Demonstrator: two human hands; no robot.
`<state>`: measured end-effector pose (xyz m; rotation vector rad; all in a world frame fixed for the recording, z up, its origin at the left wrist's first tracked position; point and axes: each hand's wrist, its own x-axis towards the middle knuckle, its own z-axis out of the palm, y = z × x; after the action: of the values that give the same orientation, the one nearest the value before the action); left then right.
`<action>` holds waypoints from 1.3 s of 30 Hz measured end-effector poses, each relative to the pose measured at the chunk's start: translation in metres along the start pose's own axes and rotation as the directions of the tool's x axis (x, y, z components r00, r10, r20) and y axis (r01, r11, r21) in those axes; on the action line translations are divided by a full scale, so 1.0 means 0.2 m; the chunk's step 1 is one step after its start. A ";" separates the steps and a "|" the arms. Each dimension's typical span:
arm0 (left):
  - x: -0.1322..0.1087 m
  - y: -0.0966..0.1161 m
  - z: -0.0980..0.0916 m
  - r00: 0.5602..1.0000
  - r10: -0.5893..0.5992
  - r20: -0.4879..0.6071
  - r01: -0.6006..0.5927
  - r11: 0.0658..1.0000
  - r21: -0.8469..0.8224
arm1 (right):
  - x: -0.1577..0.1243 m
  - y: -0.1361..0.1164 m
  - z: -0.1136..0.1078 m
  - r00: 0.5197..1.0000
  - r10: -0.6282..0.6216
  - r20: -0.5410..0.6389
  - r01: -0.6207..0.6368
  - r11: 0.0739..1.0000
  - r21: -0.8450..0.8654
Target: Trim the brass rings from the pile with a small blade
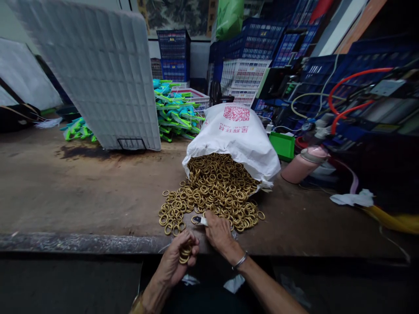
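Observation:
My left hand point(176, 257) is closed around several brass-coloured rings point(184, 255) just in front of the table's front edge. My right hand point(220, 231) rests at the near side of the ring pile, its fingers closed on a small tool with a white body and dark tip point(199, 220). That dark tip lies over a single ring on the table; whether it touches the ring I cannot tell. Beyond both hands, a large heap of brass-coloured rings point(212, 192) spills from the mouth of a white woven sack point(235, 135) lying on its side.
The brown table point(98, 187) has a worn front edge. A tall white padded panel point(108, 78) leans at the left, near green and blue plastic pieces point(176, 109). To the right stand a pink bottle point(303, 165) and a green tray point(282, 146). Crates point(247, 72) are stacked behind.

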<state>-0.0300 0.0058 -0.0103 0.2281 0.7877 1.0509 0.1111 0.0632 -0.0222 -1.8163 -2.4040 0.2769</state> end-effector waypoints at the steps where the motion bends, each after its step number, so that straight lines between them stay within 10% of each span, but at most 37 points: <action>1: 0.01 0.00 0.00 1.000 0.008 -0.025 -0.008 1.000 -0.011 | 0.00 0.01 0.00 1.000 -0.005 -0.015 0.005 0.999 0.041; 10: 0.05 0.02 0.04 0.989 0.138 -0.054 -0.128 0.980 0.151 | -0.03 0.04 -0.07 0.998 0.031 -0.058 0.020 0.693 0.721; 20: 0.06 -0.03 0.04 0.952 0.304 -0.042 -0.233 0.804 0.547 | -0.08 -0.02 -0.11 0.999 -0.004 0.042 -0.032 0.592 0.805; 25: 0.05 -0.01 0.08 0.854 0.517 0.060 -0.413 0.603 0.683 | -0.07 -0.04 -0.11 0.994 -0.015 0.110 -0.082 0.570 0.818; 31: 0.05 -0.03 0.06 0.982 0.187 -0.017 -0.143 0.807 0.573 | -0.07 -0.03 -0.09 0.994 0.035 0.104 -0.106 0.566 0.818; 39: 0.04 -0.04 0.05 0.991 0.126 0.034 -0.127 0.869 0.477 | -0.08 -0.01 -0.08 0.985 0.027 0.170 -0.164 0.448 0.879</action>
<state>-0.0156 0.0096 -0.0114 0.7137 1.0371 0.9622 0.1166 0.0489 -0.0052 -1.3678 -1.5761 1.4153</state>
